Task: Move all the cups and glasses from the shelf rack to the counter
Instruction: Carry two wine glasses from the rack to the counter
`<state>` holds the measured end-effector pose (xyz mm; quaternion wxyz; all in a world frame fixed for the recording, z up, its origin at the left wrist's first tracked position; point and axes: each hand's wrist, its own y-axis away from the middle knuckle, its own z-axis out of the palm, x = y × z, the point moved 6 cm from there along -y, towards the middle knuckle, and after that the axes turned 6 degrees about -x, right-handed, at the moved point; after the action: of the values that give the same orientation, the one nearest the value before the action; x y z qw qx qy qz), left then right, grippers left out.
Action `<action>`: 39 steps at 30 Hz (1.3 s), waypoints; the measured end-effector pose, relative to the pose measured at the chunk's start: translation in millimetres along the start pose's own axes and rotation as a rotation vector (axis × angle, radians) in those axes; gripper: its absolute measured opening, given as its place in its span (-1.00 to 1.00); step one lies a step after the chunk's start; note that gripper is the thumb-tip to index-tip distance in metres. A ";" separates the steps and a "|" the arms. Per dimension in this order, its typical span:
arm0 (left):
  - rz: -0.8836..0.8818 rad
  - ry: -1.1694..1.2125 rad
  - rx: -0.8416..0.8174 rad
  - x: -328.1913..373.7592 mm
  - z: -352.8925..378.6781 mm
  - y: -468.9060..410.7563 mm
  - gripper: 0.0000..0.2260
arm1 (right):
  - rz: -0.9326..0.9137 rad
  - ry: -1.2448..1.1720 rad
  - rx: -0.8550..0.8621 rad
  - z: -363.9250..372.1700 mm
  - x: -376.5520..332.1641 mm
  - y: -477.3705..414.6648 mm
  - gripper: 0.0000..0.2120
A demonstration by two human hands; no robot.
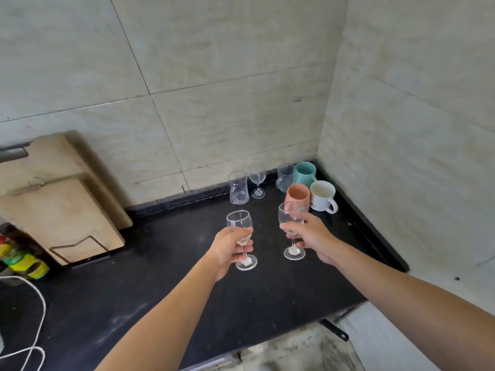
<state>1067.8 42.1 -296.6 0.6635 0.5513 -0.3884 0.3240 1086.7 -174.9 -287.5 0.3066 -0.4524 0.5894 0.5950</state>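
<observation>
Both arms were bare and extended forward, converging toward the middle of the view. Left hand (231, 246) was rotated thumb-up, fingers (242, 249) curled closed around a held stem, thumb pressed across the front. Right hand (310, 236) reached in from the right side, palm turned leftward, fingers wrapped shut at the same level, wrist slightly flexed. The hands were near each other, not touching. Forearms were straight, elbows out of view.

Soft, even daylight, faint shadows, dull sheen on the black counter (166, 285), wide-angle bending at edges.
</observation>
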 end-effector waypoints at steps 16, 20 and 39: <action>-0.085 -0.038 0.100 6.7 -56.0 -222.5 -0.66 | 0.062 0.279 0.015 7.1 -1.1 -245.8 -0.33; -0.068 -0.077 0.118 -0.2 -58.9 -252.8 -0.62 | 0.079 0.339 0.007 8.1 6.5 -282.1 -0.31; -0.249 -0.293 0.332 -20.7 -65.4 -242.5 -0.50 | 0.237 0.400 -0.125 6.0 42.8 -299.7 -0.30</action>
<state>1276.1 62.1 -436.9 0.5353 0.7372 -0.3513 0.2157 1337.5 -141.0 -453.7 0.0833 -0.5067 0.6496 0.5607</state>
